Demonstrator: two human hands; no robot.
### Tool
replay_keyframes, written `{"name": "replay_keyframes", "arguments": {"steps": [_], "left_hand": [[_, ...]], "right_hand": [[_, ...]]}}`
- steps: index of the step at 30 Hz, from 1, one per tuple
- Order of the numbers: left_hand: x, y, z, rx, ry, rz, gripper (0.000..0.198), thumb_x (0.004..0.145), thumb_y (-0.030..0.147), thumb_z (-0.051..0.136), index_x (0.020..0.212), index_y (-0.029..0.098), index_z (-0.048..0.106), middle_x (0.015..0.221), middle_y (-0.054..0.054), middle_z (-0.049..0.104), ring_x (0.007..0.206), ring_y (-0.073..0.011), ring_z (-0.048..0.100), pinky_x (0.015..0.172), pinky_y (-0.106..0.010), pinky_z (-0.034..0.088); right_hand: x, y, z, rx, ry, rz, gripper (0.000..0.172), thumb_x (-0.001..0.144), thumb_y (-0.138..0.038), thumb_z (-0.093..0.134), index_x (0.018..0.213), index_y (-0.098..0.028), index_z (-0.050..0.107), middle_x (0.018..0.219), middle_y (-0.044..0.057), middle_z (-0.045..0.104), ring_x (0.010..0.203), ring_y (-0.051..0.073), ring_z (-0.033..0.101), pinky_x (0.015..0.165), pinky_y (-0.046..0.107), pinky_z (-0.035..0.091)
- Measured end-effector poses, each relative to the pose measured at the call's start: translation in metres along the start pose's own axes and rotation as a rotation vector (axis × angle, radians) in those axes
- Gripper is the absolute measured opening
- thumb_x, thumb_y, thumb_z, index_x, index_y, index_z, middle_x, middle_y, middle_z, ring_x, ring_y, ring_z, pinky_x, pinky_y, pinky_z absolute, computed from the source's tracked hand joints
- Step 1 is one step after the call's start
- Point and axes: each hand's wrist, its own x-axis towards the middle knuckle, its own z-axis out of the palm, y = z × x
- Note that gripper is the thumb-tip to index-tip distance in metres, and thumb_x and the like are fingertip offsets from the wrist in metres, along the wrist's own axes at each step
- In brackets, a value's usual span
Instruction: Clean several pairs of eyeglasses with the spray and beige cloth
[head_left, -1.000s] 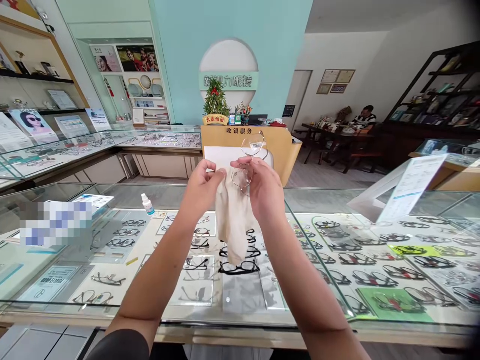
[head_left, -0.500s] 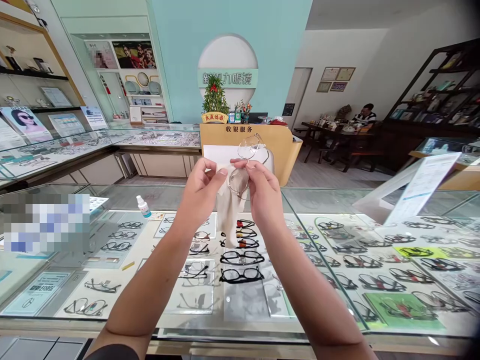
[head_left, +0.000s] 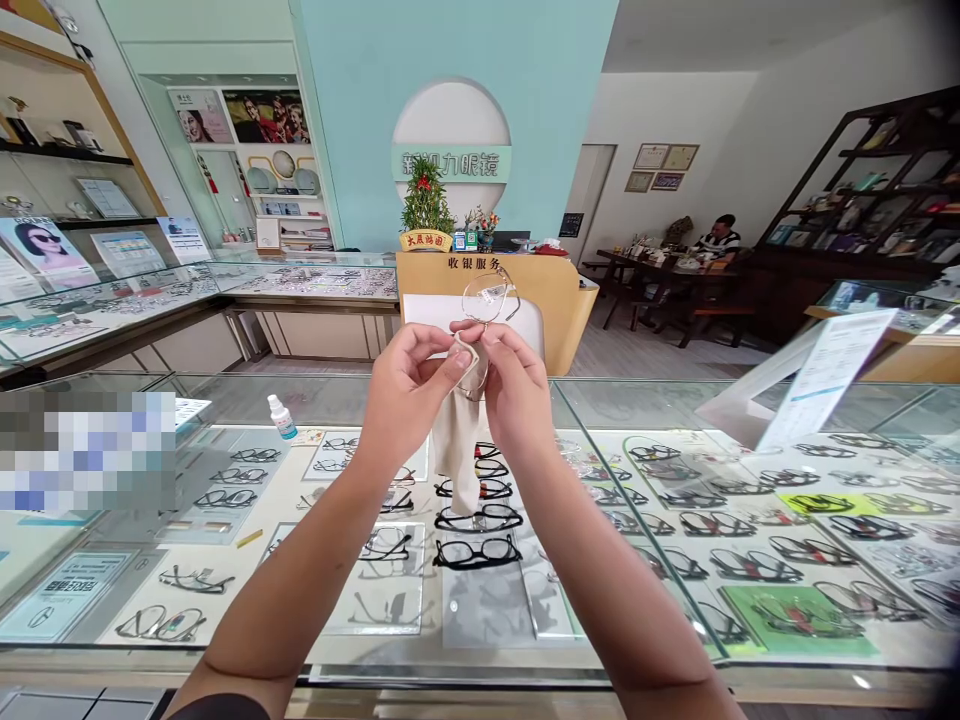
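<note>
Above the glass counter I hold thin-rimmed eyeglasses (head_left: 486, 297) on end, one lens up and the other low between my hands. My right hand (head_left: 517, 385) pinches them near the bridge. A beige cleaning cloth (head_left: 456, 440) is gripped in my left hand (head_left: 411, 385), its thumb pressing a fold of it against the lower lens. That lens is mostly covered by the cloth and fingers. The rest of the cloth hangs down over the counter. The upper lens and a bent temple arm stick up above my fingers.
Rows of eyeglass frames (head_left: 477, 552) lie inside the glass display counter (head_left: 315, 668). A white spray bottle (head_left: 282, 417) stands on top at the left, and a slanted sign stand (head_left: 821, 380) at the right. Beyond are a wooden cashier desk (head_left: 566, 320) and a seated person (head_left: 718, 236).
My left hand has drawn closer to my right and the cloth now wraps over the lower lens, which was partly bare before. The glasses have shifted slightly left in view.
</note>
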Motion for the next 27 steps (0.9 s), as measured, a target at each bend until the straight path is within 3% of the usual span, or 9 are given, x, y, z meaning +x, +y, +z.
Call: {"name": "replay_keyframes", "arguments": {"steps": [4,8,12,18,24,27], "left_hand": [[0.003,0.001,-0.005,-0.069,-0.105,-0.193,0.053,0.078,0.056,0.103,0.105,0.022,0.073,0.087,0.001,0.074,0.075,-0.0133,0.065,0.071,-0.027,0.052],[0.003,0.005,-0.010,-0.080,-0.264,-0.307,0.063,0.081,0.076,0.094,0.083,0.017,0.071,0.074,0.001,0.062,0.068,-0.0122,0.054,0.064,-0.027,0.042],[0.004,0.008,-0.010,-0.146,-0.312,-0.356,0.065,0.072,0.074,0.101,0.079,0.017,0.070,0.071,0.001,0.060,0.065,-0.0118,0.052,0.062,-0.027,0.040],[0.006,0.009,-0.009,-0.254,-0.340,-0.327,0.055,0.070,0.057,0.109,0.088,0.017,0.076,0.078,0.001,0.069,0.073,-0.0127,0.061,0.071,-0.026,0.049],[0.006,0.008,-0.014,-0.191,-0.478,-0.341,0.049,0.081,0.058,0.101,0.096,0.016,0.082,0.091,-0.008,0.081,0.081,-0.0202,0.074,0.076,-0.031,0.058],[0.007,0.007,-0.016,-0.210,-0.472,-0.344,0.046,0.077,0.052,0.105,0.094,0.015,0.084,0.087,-0.008,0.082,0.075,-0.0186,0.073,0.073,-0.030,0.058]], "right_hand": [[-0.001,-0.001,-0.003,0.050,-0.028,0.029,0.020,0.102,-0.049,0.076,0.095,-0.031,0.082,0.111,0.003,0.081,0.117,0.026,0.074,0.112,0.042,0.058],[0.000,-0.001,-0.006,0.050,-0.061,-0.010,0.020,0.101,-0.048,0.077,0.094,-0.030,0.084,0.112,0.003,0.083,0.119,0.025,0.073,0.114,0.040,0.056],[0.001,0.000,-0.006,0.113,-0.102,0.000,0.019,0.101,-0.045,0.078,0.095,-0.030,0.087,0.113,0.002,0.084,0.116,0.024,0.074,0.113,0.039,0.056],[0.000,-0.001,-0.004,0.191,-0.096,0.070,0.015,0.098,-0.042,0.080,0.093,-0.030,0.088,0.113,0.002,0.084,0.112,0.023,0.075,0.103,0.035,0.059],[0.000,-0.007,-0.004,0.173,-0.128,0.088,0.018,0.096,-0.045,0.082,0.092,-0.029,0.088,0.113,0.004,0.086,0.116,0.025,0.076,0.107,0.037,0.059],[0.000,-0.007,-0.004,0.134,-0.098,0.126,0.023,0.092,-0.051,0.085,0.090,-0.028,0.087,0.112,0.004,0.085,0.104,0.024,0.073,0.089,0.035,0.060]]}}
